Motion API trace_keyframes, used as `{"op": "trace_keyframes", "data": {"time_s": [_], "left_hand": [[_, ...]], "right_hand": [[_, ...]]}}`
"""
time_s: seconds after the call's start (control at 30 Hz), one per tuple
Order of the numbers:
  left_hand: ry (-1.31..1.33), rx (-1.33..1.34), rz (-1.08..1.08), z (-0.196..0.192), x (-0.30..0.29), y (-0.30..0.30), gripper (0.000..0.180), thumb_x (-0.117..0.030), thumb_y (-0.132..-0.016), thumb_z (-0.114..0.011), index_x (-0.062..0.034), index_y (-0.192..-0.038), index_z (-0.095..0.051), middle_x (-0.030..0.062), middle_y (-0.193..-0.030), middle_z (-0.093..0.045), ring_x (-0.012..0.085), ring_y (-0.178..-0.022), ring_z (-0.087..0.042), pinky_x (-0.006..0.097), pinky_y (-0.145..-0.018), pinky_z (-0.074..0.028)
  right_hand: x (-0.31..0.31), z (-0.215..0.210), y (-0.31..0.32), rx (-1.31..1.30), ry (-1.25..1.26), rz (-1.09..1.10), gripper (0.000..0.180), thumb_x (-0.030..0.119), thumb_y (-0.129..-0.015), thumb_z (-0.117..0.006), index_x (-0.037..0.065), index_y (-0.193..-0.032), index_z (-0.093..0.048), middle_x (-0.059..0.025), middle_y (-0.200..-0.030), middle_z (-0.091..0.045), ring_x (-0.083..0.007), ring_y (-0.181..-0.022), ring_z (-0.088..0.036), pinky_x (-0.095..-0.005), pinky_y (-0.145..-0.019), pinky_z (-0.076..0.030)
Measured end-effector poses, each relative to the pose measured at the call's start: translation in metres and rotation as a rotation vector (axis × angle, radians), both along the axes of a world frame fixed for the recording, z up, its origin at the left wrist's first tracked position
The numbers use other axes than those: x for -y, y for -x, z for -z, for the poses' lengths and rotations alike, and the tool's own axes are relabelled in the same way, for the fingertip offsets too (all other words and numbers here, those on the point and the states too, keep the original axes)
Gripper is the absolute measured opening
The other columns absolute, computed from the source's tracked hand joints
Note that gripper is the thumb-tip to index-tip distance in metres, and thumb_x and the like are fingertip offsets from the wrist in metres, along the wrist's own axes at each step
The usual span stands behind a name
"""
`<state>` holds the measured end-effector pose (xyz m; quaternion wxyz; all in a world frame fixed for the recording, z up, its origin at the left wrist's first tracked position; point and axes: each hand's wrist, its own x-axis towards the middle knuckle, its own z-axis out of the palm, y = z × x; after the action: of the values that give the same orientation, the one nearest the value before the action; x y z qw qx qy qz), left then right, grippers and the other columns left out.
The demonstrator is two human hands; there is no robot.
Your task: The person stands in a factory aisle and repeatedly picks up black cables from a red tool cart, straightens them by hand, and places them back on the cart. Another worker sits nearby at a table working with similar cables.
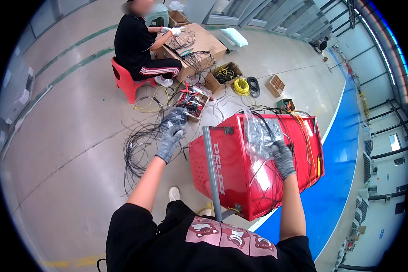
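My left hand (169,144), in a grey knitted glove, is closed on a clear plastic bag (175,118) with dark contents I cannot make out. It is held out left of the red tool cart (235,145), above a loose tangle of black cables (133,156). Over the cart's top, my right hand (283,158), gloved alike, has its fingers closed on the edge of a crinkled clear plastic bag (257,139). Small parts seem to lie inside that bag, too blurred to name. Black cables and yellow cables (309,149) run across the cart top around it.
A person (138,45) in white gloves sits on a red chair (122,81), handling wires at a wooden table (213,45). On the floor stand a tool box (197,102), a cardboard box (213,84), yellow coiled cable (241,87) and a divided wooden tray (275,85).
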<state>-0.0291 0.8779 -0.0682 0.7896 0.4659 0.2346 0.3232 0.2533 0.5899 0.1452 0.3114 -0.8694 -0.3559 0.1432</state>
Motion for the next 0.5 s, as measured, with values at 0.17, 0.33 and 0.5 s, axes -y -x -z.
{"op": "trace_keyframes", "data": {"time_s": [0.17,0.33,0.5], "left_hand": [[-0.139,-0.047,0.171,-0.048,-0.017,-0.058,0.026,-0.018,-0.087,-0.058,0.0004,-0.107,-0.058,0.0047,-0.095,-0.062,0.0122,-0.086,-0.057,0.025,-0.080,-0.046],[-0.259,-0.145,0.400,-0.057,-0.027,-0.121,0.030,-0.013,-0.088,-0.057,0.0011,-0.115,-0.053,0.0059,-0.105,-0.059,0.0111,-0.095,-0.054,0.025,-0.086,-0.044],[-0.490,-0.237,0.318,-0.048,-0.034,-0.191,0.063,-0.009,-0.081,-0.065,0.0009,-0.135,-0.033,0.0116,-0.117,-0.052,0.0147,-0.104,-0.050,0.025,-0.093,-0.041]], "right_hand": [[-0.006,-0.048,0.024,-0.195,-0.465,0.226,0.017,0.019,-0.093,-0.051,0.004,-0.099,-0.056,0.0034,-0.074,-0.052,-0.0052,-0.062,-0.045,-0.0203,-0.053,-0.038],[0.004,-0.082,0.043,-0.290,-0.604,0.166,0.019,0.021,-0.093,-0.051,0.003,-0.095,-0.055,0.0016,-0.066,-0.051,-0.0041,-0.053,-0.042,-0.0169,-0.049,-0.033],[0.014,-0.092,0.048,-0.338,-0.679,0.145,0.020,0.024,-0.091,-0.056,0.005,-0.096,-0.055,0.0021,-0.066,-0.052,-0.0044,-0.051,-0.045,-0.0169,-0.046,-0.036]]}}
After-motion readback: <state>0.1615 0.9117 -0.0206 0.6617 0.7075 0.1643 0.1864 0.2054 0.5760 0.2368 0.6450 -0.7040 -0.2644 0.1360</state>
